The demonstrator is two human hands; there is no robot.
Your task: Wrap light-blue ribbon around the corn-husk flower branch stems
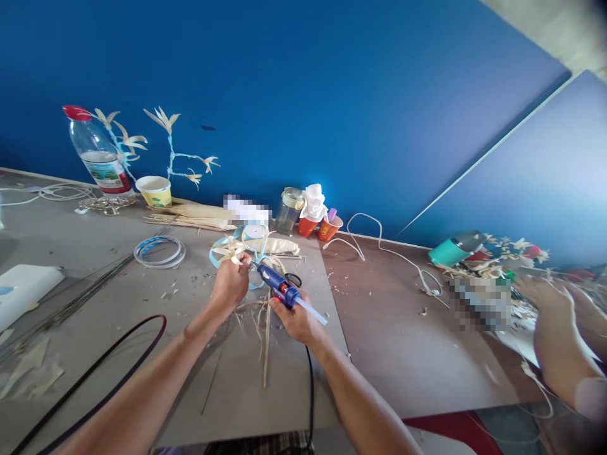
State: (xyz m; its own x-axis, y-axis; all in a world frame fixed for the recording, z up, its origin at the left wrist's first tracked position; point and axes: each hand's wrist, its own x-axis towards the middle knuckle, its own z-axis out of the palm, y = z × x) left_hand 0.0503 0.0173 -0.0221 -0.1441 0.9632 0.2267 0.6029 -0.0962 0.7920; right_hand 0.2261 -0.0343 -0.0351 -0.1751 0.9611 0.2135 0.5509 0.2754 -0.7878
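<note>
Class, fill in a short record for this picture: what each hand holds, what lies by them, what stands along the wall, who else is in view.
Left hand: pinches a pale straw flower with light blue ribbon
Right hand: grips a blue glue gun, nozzle pointed at the flower
By the hands: a thin stick lying on the grey table
Along the wall: plastic bottle, yellow cup, two red cups
Other person: co-worker's hand at the right edge

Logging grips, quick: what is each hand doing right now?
Left hand: closed on a straw flower.
Right hand: closed on a blue glue gun.
</note>
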